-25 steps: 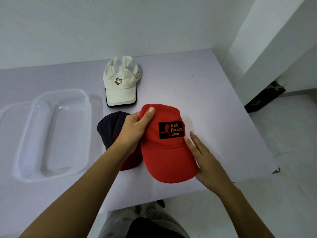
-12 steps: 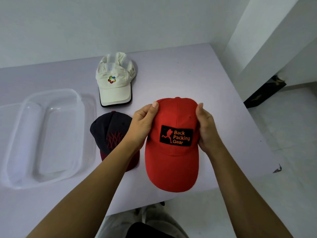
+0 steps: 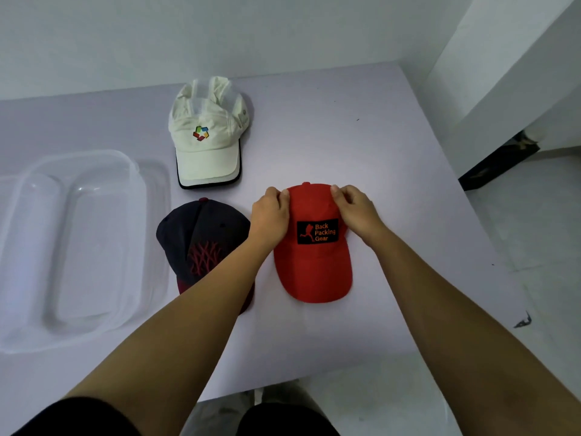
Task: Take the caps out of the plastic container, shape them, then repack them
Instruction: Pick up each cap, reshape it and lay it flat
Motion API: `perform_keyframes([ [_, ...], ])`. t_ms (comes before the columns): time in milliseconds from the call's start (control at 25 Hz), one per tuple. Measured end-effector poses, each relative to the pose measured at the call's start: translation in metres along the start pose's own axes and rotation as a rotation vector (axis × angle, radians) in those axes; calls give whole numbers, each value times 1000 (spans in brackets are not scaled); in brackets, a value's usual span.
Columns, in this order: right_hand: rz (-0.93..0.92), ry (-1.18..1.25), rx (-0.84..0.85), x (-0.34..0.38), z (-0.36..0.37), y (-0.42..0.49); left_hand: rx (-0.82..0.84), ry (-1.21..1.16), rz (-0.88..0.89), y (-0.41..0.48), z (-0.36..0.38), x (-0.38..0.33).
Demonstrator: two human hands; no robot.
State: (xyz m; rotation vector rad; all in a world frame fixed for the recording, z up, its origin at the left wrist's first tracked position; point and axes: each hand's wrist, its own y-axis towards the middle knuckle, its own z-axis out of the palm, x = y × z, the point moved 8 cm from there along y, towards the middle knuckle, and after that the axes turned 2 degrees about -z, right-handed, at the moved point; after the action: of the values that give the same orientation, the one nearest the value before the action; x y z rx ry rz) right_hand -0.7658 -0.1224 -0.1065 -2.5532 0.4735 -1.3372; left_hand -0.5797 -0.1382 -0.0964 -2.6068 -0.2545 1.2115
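Observation:
A red cap [image 3: 314, 272] with a black "Back Packing Gear" patch lies on the pale table [image 3: 361, 146], brim toward me. My left hand [image 3: 271, 215] grips the left side of its crown and my right hand [image 3: 355, 212] pinches the right side near the top. A dark navy cap [image 3: 198, 234] with a red web pattern lies just left of it, partly under my left forearm. A white cap [image 3: 206, 146] with a coloured logo rests farther back. The clear plastic container [image 3: 103, 247] stands at the left with nothing in it.
A transparent lid [image 3: 12, 215] lies under or beside the container at the far left. The table's right edge [image 3: 490, 247] drops to a light floor, with a dark object [image 3: 500, 162] at the wall's foot. White walls rise behind the table.
The red cap moved from near the front edge farther onto the table and now lies flat. My right hand went from its brim to its crown; both hands slid toward the top.

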Motion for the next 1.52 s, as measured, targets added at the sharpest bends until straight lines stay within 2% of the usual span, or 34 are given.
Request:
perform_keyframes([
  [80, -21, 15, 74, -1, 4, -2, -28, 28, 5, 2, -3, 0],
  [240, -90, -42, 7, -28, -15, -39, -109, 4, 258, -42, -18, -12],
  [320, -77, -113, 75, -55, -9, -66, -63, 8, 299, -84, -2, 7],
  [440, -171, -263, 167, -84, 23, -98, -44, 188, 354, -135, 43, 47],
  [560, -255, -323, 90, -83, 51, -106, -10, 234, 285, -131, 70, 63],
  [680, -293, -292, -25, -71, 52, -95, 35, 353, 304, -114, 77, 59],
  [760, -287, -205, -9, -68, 51, -90, 50, 369, 320, -110, 72, 61],
  [920, -306, -32, 99, -57, 59, -104, 106, 145, 266, -111, 63, 51],
  [1120, -200, 324, 134, -43, 60, -117, 159, -183, 194, -119, 63, 43],
  [1320, -112, 488, 217, -29, 64, -123, 236, -512, 90, -127, 65, 41],
  [1400, -81, 520, 217, -31, 67, -123, 252, -553, 97, -129, 65, 36],
  [1520, -132, 442, 198, -36, 64, -124, 245, -453, 156, -124, 63, 41],
])
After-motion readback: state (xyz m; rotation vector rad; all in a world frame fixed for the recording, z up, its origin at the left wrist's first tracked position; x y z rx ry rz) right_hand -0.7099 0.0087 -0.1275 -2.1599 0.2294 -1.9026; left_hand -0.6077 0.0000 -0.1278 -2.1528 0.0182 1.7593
